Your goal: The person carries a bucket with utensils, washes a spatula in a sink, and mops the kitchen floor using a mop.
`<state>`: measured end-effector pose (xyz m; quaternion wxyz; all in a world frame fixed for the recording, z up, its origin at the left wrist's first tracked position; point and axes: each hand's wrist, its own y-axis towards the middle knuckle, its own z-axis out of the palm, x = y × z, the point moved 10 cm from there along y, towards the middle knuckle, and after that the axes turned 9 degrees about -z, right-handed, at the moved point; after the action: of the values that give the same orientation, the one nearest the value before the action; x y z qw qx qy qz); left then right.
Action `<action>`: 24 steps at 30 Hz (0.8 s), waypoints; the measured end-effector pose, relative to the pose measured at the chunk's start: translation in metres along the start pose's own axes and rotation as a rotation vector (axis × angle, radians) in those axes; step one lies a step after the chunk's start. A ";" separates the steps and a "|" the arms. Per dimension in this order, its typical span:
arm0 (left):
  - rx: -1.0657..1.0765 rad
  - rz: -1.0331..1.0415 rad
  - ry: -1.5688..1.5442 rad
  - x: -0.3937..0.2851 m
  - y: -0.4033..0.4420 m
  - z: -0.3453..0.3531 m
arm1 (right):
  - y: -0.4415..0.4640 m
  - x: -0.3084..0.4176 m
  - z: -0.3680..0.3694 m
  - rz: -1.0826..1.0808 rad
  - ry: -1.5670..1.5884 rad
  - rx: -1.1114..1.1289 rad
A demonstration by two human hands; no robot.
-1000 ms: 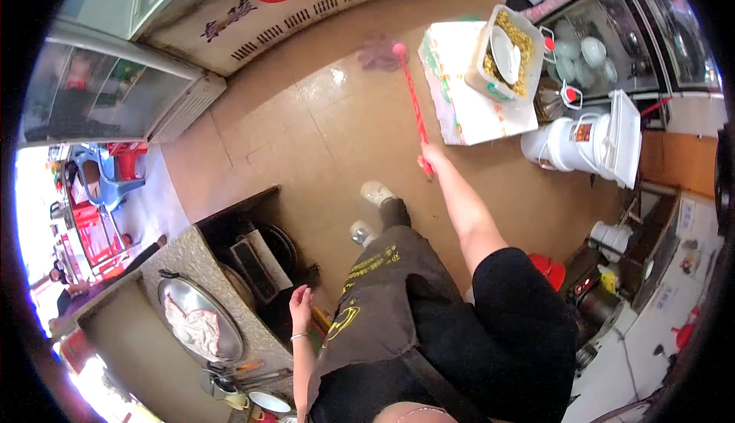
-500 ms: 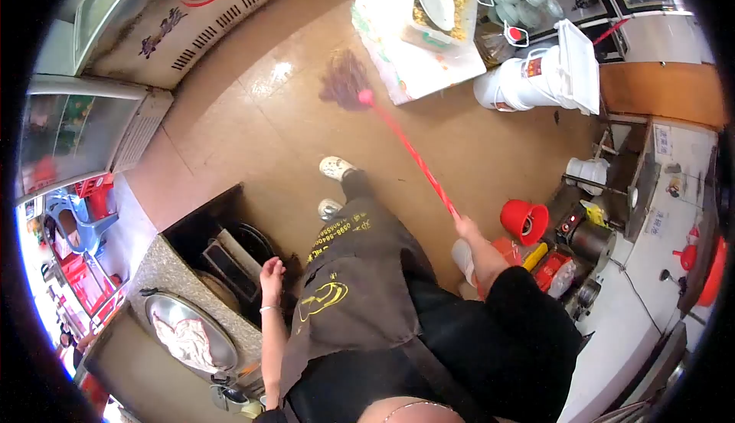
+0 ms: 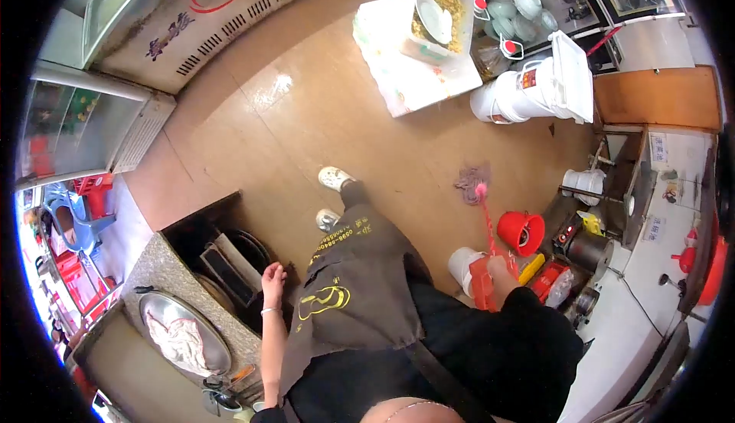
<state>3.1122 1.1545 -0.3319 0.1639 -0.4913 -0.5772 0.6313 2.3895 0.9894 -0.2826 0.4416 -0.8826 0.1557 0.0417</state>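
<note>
My right hand (image 3: 499,271) is wrapped round the red handle of a mop (image 3: 489,224), low on my right side. The mop's purple-grey strands (image 3: 468,186) lie bunched on the brown floor beyond a red bucket (image 3: 521,233), below a pink knob. Empty, with loosely bent fingers, my left hand (image 3: 273,279) hangs by the stone-topped counter (image 3: 157,258), close to the dark pans inside it. A bracelet circles that wrist. Under the right hand sits a red-orange plastic item (image 3: 481,281), partly hidden by the hand.
A white box (image 3: 383,48) bears a tub (image 3: 436,52) of yellowish food at the back. Beside it are stacked white buckets (image 3: 528,90). A metal tray (image 3: 217,331) with a cloth lies on the left counter. Pots and a shelf (image 3: 624,166) line the right wall.
The mop head has swept from beside the white box back and to the right, near the red bucket. My right hand has moved right and closer to me; the left has barely moved.
</note>
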 end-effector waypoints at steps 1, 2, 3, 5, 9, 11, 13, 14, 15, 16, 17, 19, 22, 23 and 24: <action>-0.007 -0.017 -0.032 0.005 -0.003 -0.006 | 0.016 -0.023 0.028 -0.065 0.123 -0.035; -0.012 -0.036 -0.066 0.011 -0.007 -0.009 | 0.026 -0.033 0.041 -0.128 0.244 -0.071; 0.005 -0.011 -0.098 0.023 -0.001 -0.015 | -0.009 0.002 0.005 -0.179 0.228 -0.057; -0.036 -0.089 -0.094 0.040 -0.005 -0.023 | -0.041 0.058 -0.036 -0.249 0.187 0.063; -0.067 -0.194 -0.133 0.046 -0.001 -0.022 | -0.014 0.103 -0.014 -0.201 0.094 0.185; -0.094 -0.200 -0.203 0.029 -0.008 -0.014 | -0.057 0.197 -0.071 -0.346 0.149 0.190; -0.058 -0.149 -0.250 0.026 0.005 -0.008 | -0.038 0.255 -0.074 -0.579 0.261 0.118; -0.012 -0.097 -0.282 0.021 0.011 -0.002 | -0.029 0.285 -0.080 -0.555 0.248 0.155; 0.022 -0.099 -0.304 0.013 0.010 0.006 | -0.017 0.320 -0.089 -0.534 0.232 0.191; 0.011 -0.100 -0.320 0.007 0.008 0.008 | 0.006 0.357 -0.089 -0.622 0.224 0.154; -0.028 -0.088 -0.258 -0.002 0.007 0.007 | 0.029 0.400 -0.087 -0.740 0.223 0.116; -0.089 -0.076 -0.217 -0.013 0.006 0.003 | 0.073 0.489 -0.089 -0.790 0.200 0.096; -0.143 -0.054 -0.258 -0.021 -0.002 -0.004 | 0.094 0.643 -0.112 -1.044 -0.023 -0.045; -0.180 -0.037 -0.280 -0.024 -0.009 -0.009 | 0.098 0.684 -0.113 -1.060 0.053 0.022; -0.216 -0.018 -0.298 -0.025 -0.014 -0.013 | 0.105 0.709 -0.103 -0.877 0.319 0.222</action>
<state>3.1298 1.1467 -0.3071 0.0287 -0.4018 -0.6638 0.6301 3.0225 0.6795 -0.4505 0.4797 -0.8079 -0.1621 -0.3015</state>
